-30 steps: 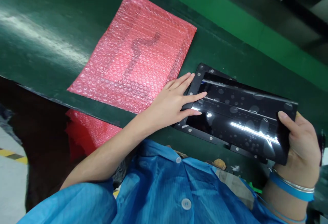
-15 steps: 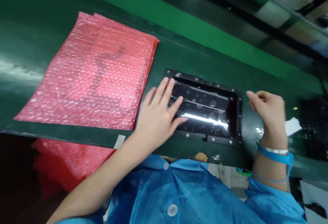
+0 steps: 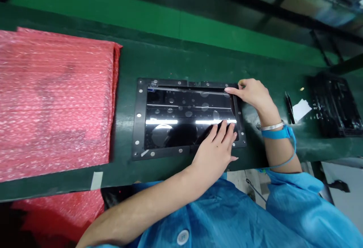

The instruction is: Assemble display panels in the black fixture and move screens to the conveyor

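A glossy black display panel (image 3: 176,130) lies flat in a black frame (image 3: 138,127) dotted with small round silver spots. Pale bubble-like marks and bright light reflections show on its face. My left hand (image 3: 214,151) rests on the lower right part of the panel, fingers stretched out over its edge. At the upper right corner, my right hand (image 3: 253,95) is closed, its thumb over the panel's corner and the other fingers curled at the frame. Whatever is between those fingertips is hidden. A blue strap (image 3: 275,132) and a metal bangle circle my right wrist.
A stack of red bubble-wrap bags (image 3: 62,104) covers the left of the green table (image 3: 159,59). More red bags (image 3: 62,214) sit below the table edge. To the right lie black tweezers (image 3: 289,108), a white paper piece (image 3: 301,110) and a stack of black parts (image 3: 334,104).
My left hand has gone from the panel's left edge to its lower right part. My right hand has come from beside the frame onto its upper right corner. The view has shifted right.
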`<state>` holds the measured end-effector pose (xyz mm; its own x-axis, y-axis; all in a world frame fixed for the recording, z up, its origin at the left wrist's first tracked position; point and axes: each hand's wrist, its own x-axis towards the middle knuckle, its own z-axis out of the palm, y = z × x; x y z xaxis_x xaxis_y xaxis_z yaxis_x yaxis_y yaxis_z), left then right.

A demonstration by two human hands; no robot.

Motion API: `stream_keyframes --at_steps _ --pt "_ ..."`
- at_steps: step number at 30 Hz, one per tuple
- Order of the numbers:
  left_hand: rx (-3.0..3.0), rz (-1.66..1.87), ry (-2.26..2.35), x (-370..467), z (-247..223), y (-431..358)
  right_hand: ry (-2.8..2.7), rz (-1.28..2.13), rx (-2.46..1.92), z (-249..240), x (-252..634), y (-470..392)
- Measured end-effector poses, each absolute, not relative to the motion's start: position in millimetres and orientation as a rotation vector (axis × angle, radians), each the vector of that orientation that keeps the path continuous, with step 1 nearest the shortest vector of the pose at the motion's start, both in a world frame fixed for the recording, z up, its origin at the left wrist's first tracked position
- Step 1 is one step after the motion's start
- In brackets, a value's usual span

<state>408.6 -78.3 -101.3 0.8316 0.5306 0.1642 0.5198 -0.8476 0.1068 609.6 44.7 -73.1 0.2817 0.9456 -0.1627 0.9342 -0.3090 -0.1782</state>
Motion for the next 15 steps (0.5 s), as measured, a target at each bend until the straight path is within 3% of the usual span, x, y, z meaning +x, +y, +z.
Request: stream_keyframes --at_steps 8,15 --pt "2.829 0.329 0.747 391.9 -81.0 -44.7 -1.721 0.279 -2.397 -82.9 605.6 32.2" --pt "2.723 0.579 1.374 361.9 -89.0 21.6 -1.483 0.305 -2.287 -89.2 610.0 25.9"
